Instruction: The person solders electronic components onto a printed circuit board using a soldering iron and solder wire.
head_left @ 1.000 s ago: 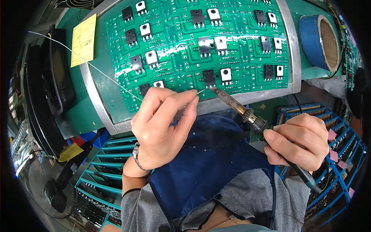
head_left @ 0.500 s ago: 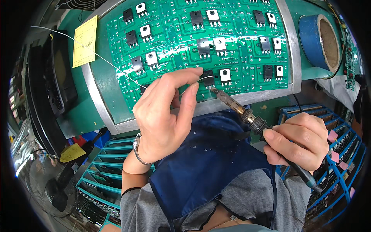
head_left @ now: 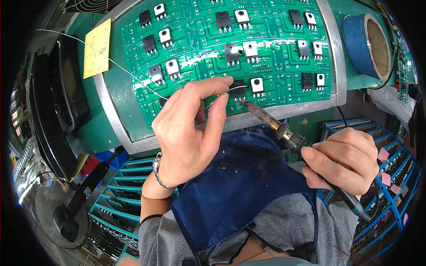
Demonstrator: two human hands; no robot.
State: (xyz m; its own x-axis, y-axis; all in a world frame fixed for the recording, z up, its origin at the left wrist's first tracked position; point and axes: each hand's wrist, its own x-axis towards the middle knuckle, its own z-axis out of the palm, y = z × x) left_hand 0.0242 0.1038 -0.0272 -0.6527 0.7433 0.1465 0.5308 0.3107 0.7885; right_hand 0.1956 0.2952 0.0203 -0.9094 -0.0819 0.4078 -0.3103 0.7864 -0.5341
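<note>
My left hand [head_left: 191,119] pinches a thin solder wire [head_left: 116,64] between thumb and fingertips, over the near edge of a green circuit board panel [head_left: 199,71]. The wire's free end curves out over a black three-legged component [head_left: 238,88]. In my right hand [head_left: 344,162] is a soldering iron [head_left: 284,133], gripped like a pen. Its tip meets the board at the legs of that black component. A white component [head_left: 257,87] sits just right of it. Pairs of black and white components stand in rows on the panel.
A metal frame [head_left: 333,53] borders the panel. A blue roll [head_left: 367,48] lies at the right, a yellow paper tag [head_left: 97,48] at the left. Below the bench are teal racks [head_left: 120,186] and blue racks [head_left: 377,173] holding boards. A fan [head_left: 60,213] stands at lower left.
The panel appears shifted very slightly left in view. The iron's tip and the solder wire stay at the same black component. The yellow tag by the fan has swung out of sight.
</note>
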